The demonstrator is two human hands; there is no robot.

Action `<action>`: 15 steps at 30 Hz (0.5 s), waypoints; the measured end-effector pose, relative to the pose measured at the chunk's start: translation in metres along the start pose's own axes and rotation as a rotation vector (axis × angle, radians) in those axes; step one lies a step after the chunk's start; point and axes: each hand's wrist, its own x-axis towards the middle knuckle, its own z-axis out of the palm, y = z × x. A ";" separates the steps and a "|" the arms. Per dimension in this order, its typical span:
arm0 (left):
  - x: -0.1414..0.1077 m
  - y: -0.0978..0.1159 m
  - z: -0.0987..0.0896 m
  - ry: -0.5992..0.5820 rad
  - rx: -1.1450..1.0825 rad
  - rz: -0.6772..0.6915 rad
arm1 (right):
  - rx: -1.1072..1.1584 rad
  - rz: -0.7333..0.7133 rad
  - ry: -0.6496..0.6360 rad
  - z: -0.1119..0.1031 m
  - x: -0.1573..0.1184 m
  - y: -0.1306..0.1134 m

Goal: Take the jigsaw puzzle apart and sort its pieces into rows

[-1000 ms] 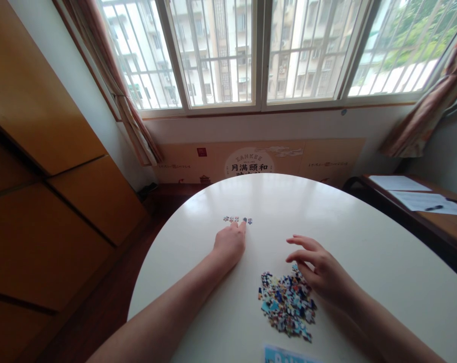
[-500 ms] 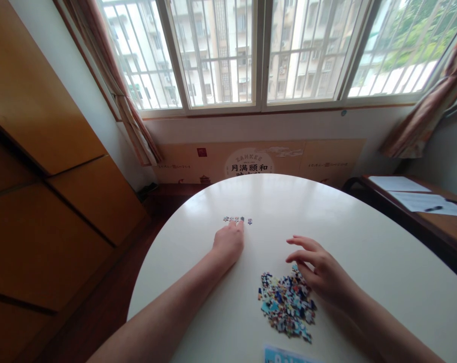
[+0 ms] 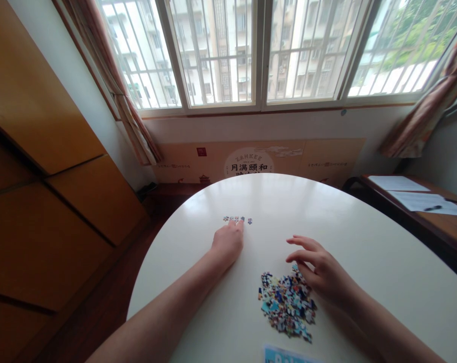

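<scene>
On the far part of the white round table [image 3: 164, 262], several small jigsaw pieces [image 3: 226, 219] lie in a short row. My left hand [image 3: 228, 241] reaches to the row, fingertips closed at a dark puzzle piece [image 3: 242, 219]; the underside of the grip is hidden. Just right of it lies another puzzle piece [image 3: 250, 221], a small gap apart. My right hand [image 3: 315, 262] hovers at the upper right edge of the jigsaw pile [image 3: 287, 305], fingers apart and slightly bent, holding nothing. Mixed colours, with blue and white among them, show in the heap.
A blue printed sheet or box [image 3: 289, 355] shows at the bottom edge, nearer me than the pile. To the right, a brown side table [image 3: 451, 222] bears white papers [image 3: 417, 200]. Wooden cabinets [image 3: 54, 227] stand left, and a barred window [image 3: 259, 55] faces me.
Almost nothing differs. My left fingertips stay at the dark puzzle piece with barely any shift, and my right hand keeps its place over the pile's edge.
</scene>
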 end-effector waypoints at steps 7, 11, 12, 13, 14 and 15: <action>-0.008 0.008 -0.007 0.024 -0.033 0.049 | -0.002 -0.002 0.001 0.001 0.001 0.001; -0.017 0.017 -0.015 0.032 -0.064 0.143 | -0.005 -0.003 0.020 0.004 0.000 0.007; -0.018 0.017 -0.017 0.047 -0.071 0.160 | -0.009 0.003 0.024 0.005 -0.001 0.009; -0.019 0.015 -0.018 0.071 -0.081 0.167 | -0.013 0.014 0.027 0.005 -0.001 0.009; -0.018 0.011 -0.019 0.104 -0.094 0.158 | -0.018 0.030 0.030 0.005 -0.001 0.009; -0.016 0.005 -0.020 0.144 -0.116 0.133 | -0.022 0.050 0.027 0.005 -0.001 0.007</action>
